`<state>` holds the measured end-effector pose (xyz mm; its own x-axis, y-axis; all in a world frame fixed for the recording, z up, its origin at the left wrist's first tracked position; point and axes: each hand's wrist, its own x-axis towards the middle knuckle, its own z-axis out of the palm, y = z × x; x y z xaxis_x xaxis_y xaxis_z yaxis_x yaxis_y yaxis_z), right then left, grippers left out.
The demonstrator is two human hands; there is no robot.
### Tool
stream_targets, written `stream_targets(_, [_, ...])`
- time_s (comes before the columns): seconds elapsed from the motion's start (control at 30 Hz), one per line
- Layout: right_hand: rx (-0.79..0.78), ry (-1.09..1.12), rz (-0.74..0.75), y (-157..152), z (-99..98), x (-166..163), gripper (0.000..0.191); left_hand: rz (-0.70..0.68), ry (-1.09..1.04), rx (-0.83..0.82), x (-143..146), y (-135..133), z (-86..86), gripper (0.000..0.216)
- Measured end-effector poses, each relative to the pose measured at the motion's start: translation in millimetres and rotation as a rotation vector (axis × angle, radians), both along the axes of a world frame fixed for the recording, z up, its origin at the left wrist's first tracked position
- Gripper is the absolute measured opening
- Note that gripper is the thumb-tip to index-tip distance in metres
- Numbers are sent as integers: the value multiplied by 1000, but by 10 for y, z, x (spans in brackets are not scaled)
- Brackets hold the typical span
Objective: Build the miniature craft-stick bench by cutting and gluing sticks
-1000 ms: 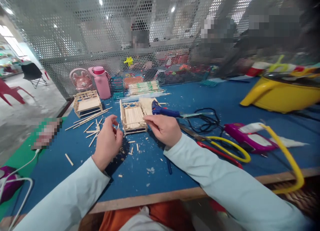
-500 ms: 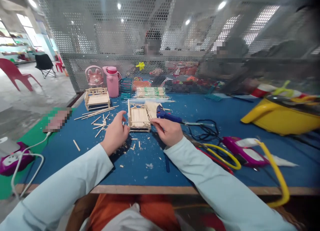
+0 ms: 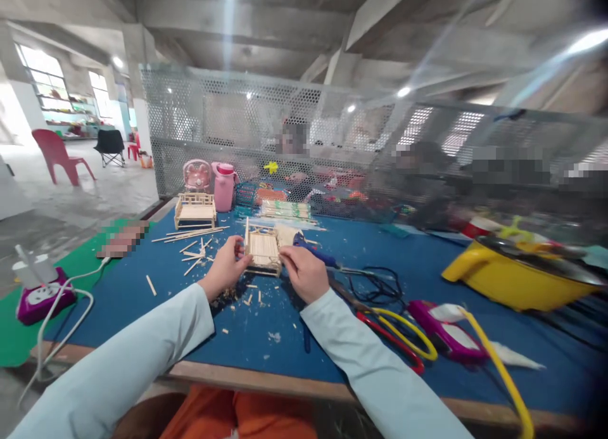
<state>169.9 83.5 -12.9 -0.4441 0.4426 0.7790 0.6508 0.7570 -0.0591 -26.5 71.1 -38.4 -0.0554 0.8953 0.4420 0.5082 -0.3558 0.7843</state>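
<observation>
A miniature bed of thin wooden sticks [image 3: 263,248] stands on the blue table between my hands. My left hand [image 3: 227,268] curls at its left side, the thumb against the front left corner. On the other side, my right hand [image 3: 306,273] has thumb and forefinger pinched at the right rail; any small piece between them is hidden. Just behind that hand lies a blue glue gun [image 3: 319,254], partly covered. Loose sticks [image 3: 192,256] and cut scraps are scattered left of and in front of the bed.
A second stick bed [image 3: 195,212] stands at the back left beside a pink bottle [image 3: 223,189]. Scissors with red and yellow handles [image 3: 403,337], a purple power strip [image 3: 449,331] and a yellow pot [image 3: 517,274] are at right. A perforated screen [image 3: 228,135] borders the back.
The camera view has tilted up, so the scene sits lower. My left hand has closed in on the bed's left side; my right hand stays pinched at its right side.
</observation>
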Motion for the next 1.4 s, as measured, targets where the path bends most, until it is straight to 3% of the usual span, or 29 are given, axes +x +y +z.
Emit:
stream_targets(0.2, [16,9,24,39,12,-28,18,50,131,144,-27,-47,81,57])
stream_targets(0.27, [10,0,20,34,7,-31,17,42,320,273,-69,-60,175,54])
stream_targets(0.33, [1,-22,17,10,-1,-42,16,-29,573,309,-98,-51,293,38])
stream_targets(0.47, [-16,-84,13,-51,-37,-80,14,-188,890,138,-62,8,493,25])
stream_targets(0.67, [-4,-91,33,-91,-55,-70,14,-216,970,59,-2,91,608,19])
stream_targets(0.9, [100,112,98,-230,85,-61,12,-247,835,78,-224,-49,840,23])
stream_targets(1.0, [152,154,142,-306,130,-120,7,-324,645,39,-278,-142,950,21])
stream_targets(1.13, [68,142,228,-351,145,-221,5,-450,487,-36,-254,-170,1016,21])
stream_targets(1.27, [-62,164,272,-322,158,-314,5,-359,301,41,-226,-160,861,24])
stream_targets(1.4, [-99,146,263,-248,217,-398,7,-115,-105,187,-219,-210,491,36])
